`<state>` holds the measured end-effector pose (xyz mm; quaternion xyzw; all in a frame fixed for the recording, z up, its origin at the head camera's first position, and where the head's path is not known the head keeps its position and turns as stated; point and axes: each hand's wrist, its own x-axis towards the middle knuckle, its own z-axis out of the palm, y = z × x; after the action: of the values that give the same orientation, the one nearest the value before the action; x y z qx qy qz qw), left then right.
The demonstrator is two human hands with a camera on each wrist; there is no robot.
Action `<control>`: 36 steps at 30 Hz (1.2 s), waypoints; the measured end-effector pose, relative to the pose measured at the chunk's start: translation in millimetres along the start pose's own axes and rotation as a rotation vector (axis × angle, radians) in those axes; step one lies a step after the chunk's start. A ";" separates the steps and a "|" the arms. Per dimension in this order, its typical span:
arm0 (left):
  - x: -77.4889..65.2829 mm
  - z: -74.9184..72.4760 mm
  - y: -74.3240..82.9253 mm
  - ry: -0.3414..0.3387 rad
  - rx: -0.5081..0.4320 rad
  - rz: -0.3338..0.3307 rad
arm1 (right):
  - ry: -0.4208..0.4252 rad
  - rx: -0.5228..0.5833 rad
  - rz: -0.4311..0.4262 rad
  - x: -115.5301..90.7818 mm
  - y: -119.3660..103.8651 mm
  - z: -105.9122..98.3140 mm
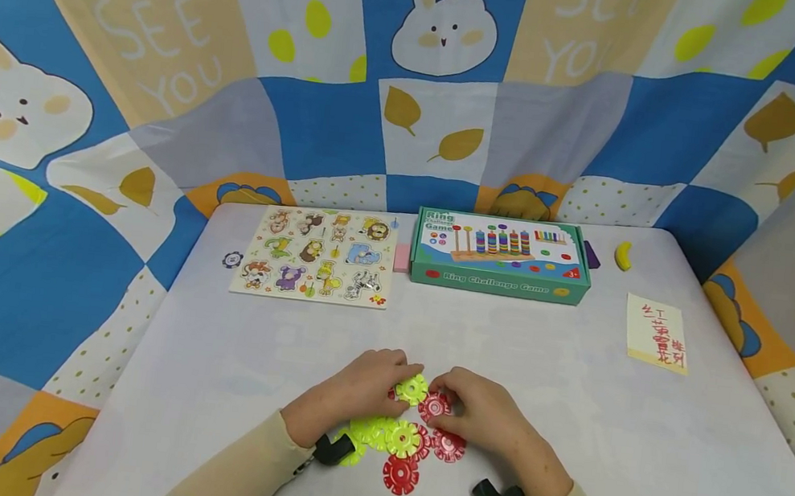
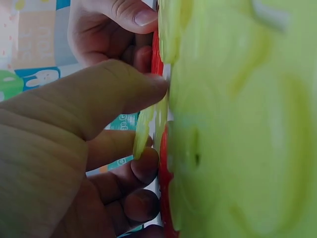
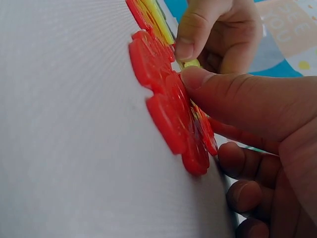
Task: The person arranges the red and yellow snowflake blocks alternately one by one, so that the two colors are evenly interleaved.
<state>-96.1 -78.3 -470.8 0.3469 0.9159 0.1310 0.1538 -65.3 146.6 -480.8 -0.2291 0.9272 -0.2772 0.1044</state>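
Observation:
My left hand (image 1: pixel 370 384) pinches a yellow-green notched plastic disc (image 1: pixel 412 389) between thumb and fingers, just above the table. A bit of red shows beneath that disc, partly hidden by the fingers. Close on its right, my right hand (image 1: pixel 489 413) grips the edge of a red notched disc (image 1: pixel 435 406). Nearer to me lies a cluster of linked discs, with a yellow-green one (image 1: pixel 403 439) in the middle and a red one (image 1: pixel 400 475) in front. In the right wrist view, several red discs (image 3: pixel 166 121) overlap beside the right thumb. Whether the two held discs are joined is hidden.
Across the back stand an animal puzzle board (image 1: pixel 316 260) and a green Ring Challenge Game box (image 1: pixel 501 257). A yellow toy banana (image 1: pixel 623 256) and a note with red writing (image 1: pixel 658 333) lie at the right. A small dark-edged round piece (image 1: pixel 232 260) sits left of the board.

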 end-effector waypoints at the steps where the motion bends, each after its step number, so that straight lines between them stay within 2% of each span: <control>1: 0.1 0.1 -0.2 -0.001 0.000 0.004 | 0.001 -0.002 -0.003 0.1 0.2 0.2; 7: 0.2 0.6 -1.8 0.010 -0.024 0.023 | 0.000 -0.001 -0.007 -0.2 1.0 1.1; 14: -3.5 -5.9 -6.1 0.121 -0.024 0.058 | -0.014 0.013 0.006 -0.3 1.1 1.9; 28: -27.1 -51.5 -4.8 0.300 -0.051 0.092 | -0.028 0.015 -0.004 0.9 2.4 -0.1; 36: -40.0 -68.9 -9.8 0.444 -0.052 0.116 | -0.015 0.053 0.071 2.5 0.9 -1.1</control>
<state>-99.1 -121.6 -403.3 0.3577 0.9020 0.2363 -0.0503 -68.1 146.6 -480.5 -0.1955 0.9263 -0.2962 0.1269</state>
